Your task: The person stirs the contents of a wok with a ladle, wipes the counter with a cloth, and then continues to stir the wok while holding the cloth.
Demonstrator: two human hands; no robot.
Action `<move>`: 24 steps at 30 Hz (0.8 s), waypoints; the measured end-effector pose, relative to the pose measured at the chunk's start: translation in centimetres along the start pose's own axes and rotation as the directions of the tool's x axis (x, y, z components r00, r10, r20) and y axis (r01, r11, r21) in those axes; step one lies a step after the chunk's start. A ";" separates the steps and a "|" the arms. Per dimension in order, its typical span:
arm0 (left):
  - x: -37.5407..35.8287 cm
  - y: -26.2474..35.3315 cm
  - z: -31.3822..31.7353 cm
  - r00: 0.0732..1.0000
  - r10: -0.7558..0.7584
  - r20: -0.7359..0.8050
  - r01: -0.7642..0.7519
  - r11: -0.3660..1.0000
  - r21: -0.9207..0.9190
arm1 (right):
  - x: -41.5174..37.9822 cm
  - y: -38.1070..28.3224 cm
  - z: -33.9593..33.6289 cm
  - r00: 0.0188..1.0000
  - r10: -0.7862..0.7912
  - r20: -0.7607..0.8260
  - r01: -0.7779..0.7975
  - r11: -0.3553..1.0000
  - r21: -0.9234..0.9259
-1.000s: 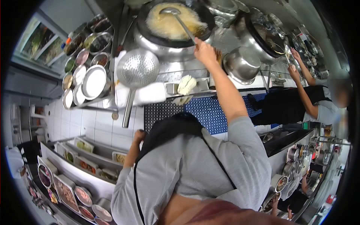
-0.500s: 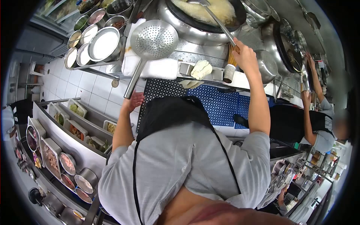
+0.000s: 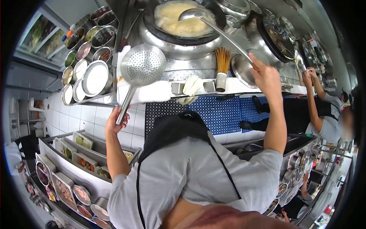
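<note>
My right hand is closed round the handle end of a long metal ladle. The ladle's bowl rests in or just above pale, foaming liquid in a large wok. To the left, the fingers of my left hand are wrapped about the handle of a perforated metal strainer. The strainer's round bowl lies over a white towel at the counter's front edge, beside the wok. Its bowl looks bare.
A bamboo brush, a crumpled cloth and a metal bowl are along the counter front. Ingredient bowls crowd the left. A second wok and a co-worker are at right.
My left hand, open by the strainer's handle before, now grips it. The ladle is still in my right hand. The whole view has shifted, with the wok now lower and further left.
</note>
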State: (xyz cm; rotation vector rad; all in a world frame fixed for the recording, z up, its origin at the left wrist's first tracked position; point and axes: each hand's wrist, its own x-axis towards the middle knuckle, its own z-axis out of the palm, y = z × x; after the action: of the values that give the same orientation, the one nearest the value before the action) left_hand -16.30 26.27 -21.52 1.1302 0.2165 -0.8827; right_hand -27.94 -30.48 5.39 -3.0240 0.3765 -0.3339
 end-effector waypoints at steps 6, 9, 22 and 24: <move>3.2 -7.2 -5.2 0.979 -0.197 0.056 0.199 0.980 -0.029 | -2.1 1.5 -4.8 0.994 0.063 0.086 -0.072 0.993 0.097; 4.6 -12.6 -5.3 0.876 -0.360 -0.320 0.444 0.861 0.248 | -1.7 1.5 -3.4 0.990 0.032 0.138 -0.047 0.993 0.106; -0.5 -2.0 -0.7 0.994 0.010 0.106 0.006 0.988 -0.152 | 6.4 -0.2 9.8 0.946 0.061 0.319 -0.043 0.997 -0.062; -0.4 0.5 0.5 0.999 -0.041 -0.006 0.041 0.999 -0.032 | 7.7 -0.8 11.6 0.960 0.069 0.272 -0.062 0.997 -0.036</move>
State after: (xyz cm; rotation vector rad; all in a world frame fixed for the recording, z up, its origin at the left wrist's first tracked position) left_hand -16.34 26.11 -20.77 1.1026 0.2595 -0.9090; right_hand -17.89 -31.06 -4.25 -3.0155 0.4595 0.0950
